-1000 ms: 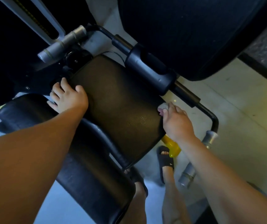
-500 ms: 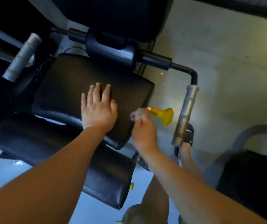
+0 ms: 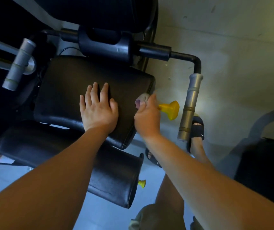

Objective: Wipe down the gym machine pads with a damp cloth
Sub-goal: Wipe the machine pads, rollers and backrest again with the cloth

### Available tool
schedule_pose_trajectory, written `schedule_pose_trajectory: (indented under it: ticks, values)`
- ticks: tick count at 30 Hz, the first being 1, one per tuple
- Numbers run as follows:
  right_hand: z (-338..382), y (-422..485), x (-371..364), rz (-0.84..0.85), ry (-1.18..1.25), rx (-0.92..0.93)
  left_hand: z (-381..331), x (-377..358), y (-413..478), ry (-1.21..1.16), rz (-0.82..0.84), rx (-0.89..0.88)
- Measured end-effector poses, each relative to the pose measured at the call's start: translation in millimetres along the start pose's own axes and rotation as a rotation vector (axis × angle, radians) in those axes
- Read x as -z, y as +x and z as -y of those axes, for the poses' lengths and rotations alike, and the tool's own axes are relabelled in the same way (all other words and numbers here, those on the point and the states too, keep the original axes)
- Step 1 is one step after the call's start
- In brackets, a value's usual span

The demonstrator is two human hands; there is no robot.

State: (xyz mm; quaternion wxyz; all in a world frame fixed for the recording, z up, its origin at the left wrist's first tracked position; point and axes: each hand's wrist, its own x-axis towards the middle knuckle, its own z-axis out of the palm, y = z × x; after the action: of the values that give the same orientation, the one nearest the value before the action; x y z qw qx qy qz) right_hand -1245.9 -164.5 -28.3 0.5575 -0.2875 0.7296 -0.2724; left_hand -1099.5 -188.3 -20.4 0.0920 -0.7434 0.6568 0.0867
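Note:
A black square pad [image 3: 69, 87] of the gym machine fills the middle of the head view. My left hand [image 3: 99, 110] lies flat on it with straight fingers. My right hand [image 3: 147, 117] grips a small bunched pale cloth [image 3: 142, 99] against the pad's right edge. A second black pad [image 3: 113, 178], rounded and long, lies below the first, under my left forearm. A large dark pad [image 3: 99, 10] sits at the top.
A black bar with a silver handle [image 3: 190, 105] bends down on the right; another silver handle [image 3: 19, 63] is at the left. A yellow knob [image 3: 171, 109] sticks out beside my right hand. My sandalled foot [image 3: 197, 130] stands on the pale floor. Another dark seat [image 3: 265, 166] is at right.
My left hand has slid from the pad's left edge to its middle and lies flat. My right hand with the cloth has moved down the pad's right edge, then a little up. The view has turned.

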Motion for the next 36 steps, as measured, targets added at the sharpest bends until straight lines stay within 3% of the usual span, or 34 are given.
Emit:
schedule_pose_trajectory:
  ticks: [5, 14, 18, 20, 24, 26, 30, 36]
  values:
    - [-13.5, -58.5, -21.4, 0.093, -0.127, -0.109, 2.0, -2.7, -1.2, -0.011, 0.011, -0.017]
    - [-14.0, -84.5, 8.2, 0.209, 0.001, -0.1, 6.2, 4.9, 1.9, -0.018, 0.111, -0.041]
    - [14.1, -70.3, 34.0, 0.077, 0.015, 0.22, 18.9, 24.5, 10.3, -0.265, 0.264, -0.056]
    - [36.8, -54.8, 40.2, 0.124, -0.101, 0.407, 28.5, 32.8, 12.7, -0.452, 0.306, -0.042]
    - [37.4, -3.6, 19.7, 0.476, -0.845, 0.708, 34.1, 40.6, 13.4, -0.961, 0.183, 0.267]
    - [20.5, 10.6, 7.3, 0.46, -1.065, 0.803, 36.1, 43.1, 6.5, -0.887, 0.026, 0.343]
    - [-1.7, -14.0, -16.8, 0.295, -1.059, 0.893, 47.4, 42.8, -32.4, -0.689, -0.206, 0.314]
    - [-33.3, -64.3, -6.6, 0.503, -1.26, 1.185, 82.2, 28.0, -83.7, -0.597, -0.306, 0.472]
